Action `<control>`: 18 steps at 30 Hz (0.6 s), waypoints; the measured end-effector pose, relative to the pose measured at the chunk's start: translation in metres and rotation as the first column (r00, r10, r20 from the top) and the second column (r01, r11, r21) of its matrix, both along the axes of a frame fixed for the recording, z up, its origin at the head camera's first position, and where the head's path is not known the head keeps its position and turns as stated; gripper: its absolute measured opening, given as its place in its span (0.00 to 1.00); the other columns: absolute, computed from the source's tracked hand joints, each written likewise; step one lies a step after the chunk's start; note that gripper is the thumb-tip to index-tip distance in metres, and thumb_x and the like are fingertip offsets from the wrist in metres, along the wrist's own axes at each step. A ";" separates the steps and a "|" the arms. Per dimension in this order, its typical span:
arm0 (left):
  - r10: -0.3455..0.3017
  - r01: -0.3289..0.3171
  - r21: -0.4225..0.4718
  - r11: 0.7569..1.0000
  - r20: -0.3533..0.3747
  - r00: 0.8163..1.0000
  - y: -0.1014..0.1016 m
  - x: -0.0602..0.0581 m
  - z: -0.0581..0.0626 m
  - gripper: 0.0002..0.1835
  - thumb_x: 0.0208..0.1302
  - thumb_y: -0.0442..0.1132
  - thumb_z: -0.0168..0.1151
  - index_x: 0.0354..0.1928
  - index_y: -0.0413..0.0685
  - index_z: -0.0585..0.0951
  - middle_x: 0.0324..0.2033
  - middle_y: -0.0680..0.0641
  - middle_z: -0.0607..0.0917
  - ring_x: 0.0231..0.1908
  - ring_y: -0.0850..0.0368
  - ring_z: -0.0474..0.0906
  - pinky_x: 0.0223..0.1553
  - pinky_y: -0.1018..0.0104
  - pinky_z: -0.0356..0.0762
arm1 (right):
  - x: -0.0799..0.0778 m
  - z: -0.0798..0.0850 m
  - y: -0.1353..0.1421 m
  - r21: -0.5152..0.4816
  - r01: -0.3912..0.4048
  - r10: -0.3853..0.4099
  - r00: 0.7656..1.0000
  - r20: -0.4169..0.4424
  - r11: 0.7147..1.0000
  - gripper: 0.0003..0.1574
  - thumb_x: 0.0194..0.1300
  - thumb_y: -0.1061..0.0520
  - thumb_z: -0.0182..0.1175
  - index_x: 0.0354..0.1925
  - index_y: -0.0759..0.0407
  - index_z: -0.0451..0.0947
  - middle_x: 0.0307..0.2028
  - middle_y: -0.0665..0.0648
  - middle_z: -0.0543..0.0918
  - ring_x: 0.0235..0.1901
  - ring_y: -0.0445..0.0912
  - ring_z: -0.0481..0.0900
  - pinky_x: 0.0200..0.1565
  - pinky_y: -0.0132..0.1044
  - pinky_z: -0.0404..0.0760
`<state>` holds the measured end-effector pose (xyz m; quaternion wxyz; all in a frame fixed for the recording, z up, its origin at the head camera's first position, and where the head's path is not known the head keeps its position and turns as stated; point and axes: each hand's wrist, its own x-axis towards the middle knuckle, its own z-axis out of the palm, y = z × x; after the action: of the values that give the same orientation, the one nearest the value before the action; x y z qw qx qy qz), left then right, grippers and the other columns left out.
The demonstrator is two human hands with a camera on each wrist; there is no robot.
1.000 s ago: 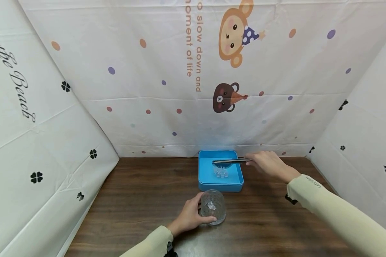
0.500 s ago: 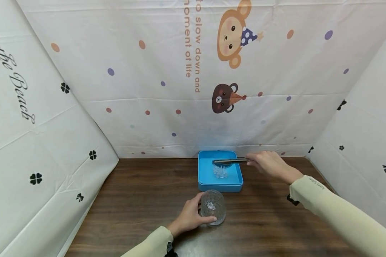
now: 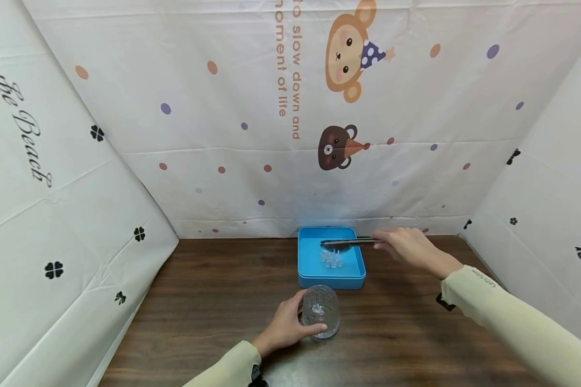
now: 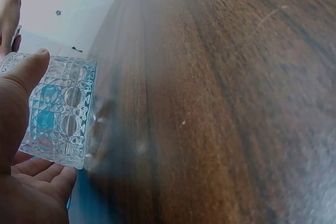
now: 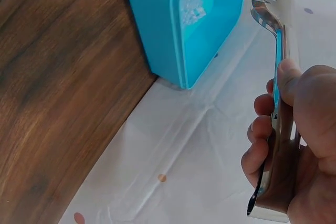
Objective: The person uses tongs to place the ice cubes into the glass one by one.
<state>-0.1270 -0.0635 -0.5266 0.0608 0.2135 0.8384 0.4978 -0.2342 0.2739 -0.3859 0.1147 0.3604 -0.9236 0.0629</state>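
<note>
My left hand (image 3: 287,323) holds a clear drinking glass (image 3: 326,312) on the table. In the left wrist view its thumb lies along one side of the glass's cut pattern, with the other fingers on the opposite side. Metal serving tongs (image 5: 286,187) are gripped in my right hand (image 3: 406,245), a fork-like end showing in the right wrist view. In the head view they reach level across the blue box (image 3: 332,282) from its right side. Small clear pieces (image 3: 332,260) resembling ice lie in the box, right by the tongs' tips.
The dark wooden table (image 3: 222,301) ends at a white printed cloth (image 3: 213,193) at the back. More cloth walls rise at left and right. The box stands against the back cloth, just beyond the glass.
My right hand and the tongs have shifted very slightly to the right over the box. The left hand and glass have stayed in place.
</note>
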 end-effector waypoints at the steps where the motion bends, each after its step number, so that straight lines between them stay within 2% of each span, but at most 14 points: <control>1: 0.001 -0.001 -0.001 1.000 0.000 1.000 0.000 0.000 0.000 0.45 0.58 0.60 0.76 0.72 0.50 0.70 0.59 0.50 0.82 0.59 0.54 0.80 0.57 0.58 0.82 | 0.002 0.001 0.000 -0.002 0.000 0.000 1.000 -0.003 1.000 0.12 0.73 0.56 0.65 0.33 0.48 0.72 0.18 0.40 0.63 0.16 0.35 0.60 0.19 0.30 0.60; 5: 0.005 -0.005 -0.009 1.000 0.004 1.000 0.000 0.000 0.000 0.45 0.58 0.61 0.76 0.72 0.50 0.70 0.59 0.50 0.81 0.60 0.52 0.80 0.57 0.57 0.82 | 0.013 0.005 0.000 -0.022 -0.011 0.011 1.000 -0.021 1.000 0.12 0.71 0.56 0.66 0.33 0.47 0.73 0.18 0.40 0.63 0.16 0.34 0.60 0.19 0.30 0.60; 8: 0.005 -0.005 -0.014 1.000 0.006 1.000 0.000 0.001 0.000 0.45 0.58 0.61 0.75 0.73 0.49 0.69 0.60 0.49 0.81 0.60 0.51 0.79 0.57 0.57 0.82 | 0.023 0.009 -0.001 -0.035 -0.022 0.020 0.999 -0.037 0.999 0.04 0.70 0.56 0.67 0.39 0.49 0.80 0.22 0.40 0.73 0.18 0.33 0.63 0.20 0.29 0.65; 11: 0.007 -0.007 -0.016 1.000 0.007 1.000 0.000 0.001 0.000 0.46 0.58 0.61 0.75 0.73 0.48 0.69 0.60 0.48 0.81 0.60 0.51 0.80 0.57 0.58 0.82 | 0.033 0.012 -0.003 -0.040 -0.035 0.033 0.998 -0.054 0.999 0.06 0.69 0.56 0.69 0.44 0.50 0.83 0.28 0.40 0.79 0.19 0.31 0.64 0.21 0.28 0.68; 16: -0.001 0.001 0.003 1.000 -0.005 1.000 0.000 0.001 0.001 0.44 0.58 0.57 0.77 0.71 0.48 0.70 0.59 0.48 0.82 0.58 0.52 0.81 0.56 0.58 0.83 | 0.046 0.014 -0.008 -0.036 -0.087 0.084 0.993 -0.082 0.996 0.08 0.66 0.56 0.71 0.40 0.47 0.81 0.26 0.38 0.76 0.20 0.31 0.63 0.21 0.27 0.67; 18: -0.005 0.005 0.010 1.000 -0.008 1.000 0.000 0.000 0.001 0.43 0.58 0.56 0.77 0.71 0.48 0.70 0.58 0.48 0.82 0.58 0.53 0.81 0.56 0.58 0.83 | 0.051 0.015 -0.010 -0.041 -0.114 0.110 0.990 -0.086 0.993 0.08 0.66 0.57 0.71 0.41 0.47 0.81 0.28 0.39 0.79 0.21 0.30 0.64 0.22 0.27 0.68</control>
<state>-0.1269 -0.0632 -0.5260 0.0575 0.2176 0.8356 0.5010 -0.1831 0.2636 -0.3712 0.1576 0.4112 -0.8947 0.0752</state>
